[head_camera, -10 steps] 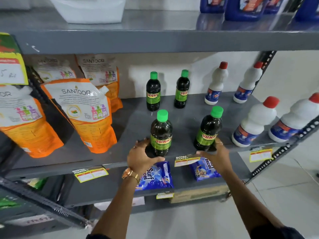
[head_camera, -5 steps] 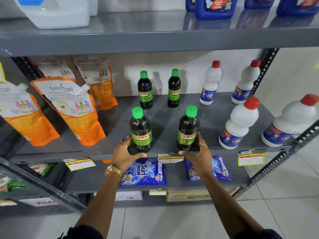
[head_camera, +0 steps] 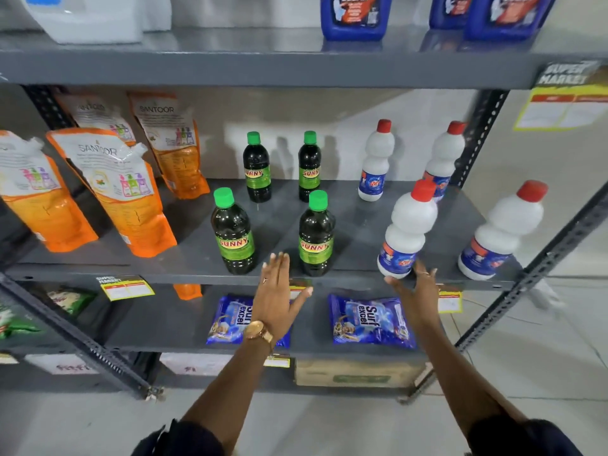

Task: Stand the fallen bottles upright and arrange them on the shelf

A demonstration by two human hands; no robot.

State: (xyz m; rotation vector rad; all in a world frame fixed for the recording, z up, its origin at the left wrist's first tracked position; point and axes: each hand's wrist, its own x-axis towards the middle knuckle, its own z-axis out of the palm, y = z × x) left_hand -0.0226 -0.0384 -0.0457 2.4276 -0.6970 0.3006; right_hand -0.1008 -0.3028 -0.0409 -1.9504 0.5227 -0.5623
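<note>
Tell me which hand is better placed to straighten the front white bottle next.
Probably the right hand: its fingers sit at the base of the front white bottle, while the left hand is open between the two front green bottles.

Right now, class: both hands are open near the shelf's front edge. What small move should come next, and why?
Probably close the right hand around the front white bottle: it sits near the shelf edge at the open fingers, while all four green-capped bottles already stand upright. The left hand holds nothing.

Matt grey metal shelf [head_camera: 362, 222]; glossy plastic green-cap bottles [head_camera: 234, 238]; shiny foil-like orange pouches [head_camera: 131, 205].
</note>
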